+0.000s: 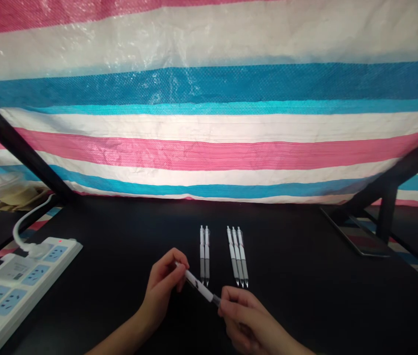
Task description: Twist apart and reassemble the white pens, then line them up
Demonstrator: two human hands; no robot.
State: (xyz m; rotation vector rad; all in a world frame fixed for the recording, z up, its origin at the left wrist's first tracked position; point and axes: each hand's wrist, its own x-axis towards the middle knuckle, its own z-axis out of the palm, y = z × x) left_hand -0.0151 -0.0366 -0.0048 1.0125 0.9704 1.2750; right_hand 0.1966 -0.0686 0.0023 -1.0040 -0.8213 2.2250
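Note:
A white pen point(199, 286) with a dark mark on its barrel is held aslant between both hands, above the black table point(120, 227). Thumb and fingers of my left hand point(164, 281) pinch its upper left end. At its lower right, grey end, my right hand point(248, 315) is closed; the fingers hide the tip. Just beyond the hands lie two white and grey pens point(204, 254) side by side, tips toward me. To their right, three similar pens point(237, 256) form another close row.
A white power strip point(39, 281) with a plugged-in adapter and cable lies at the left. A dark tablet or phone point(357, 234) rests at the right, near a black frame leg point(382, 212). A lidded plastic cup point(4, 187) stands far left. Striped sheeting point(209, 153) hangs behind the table.

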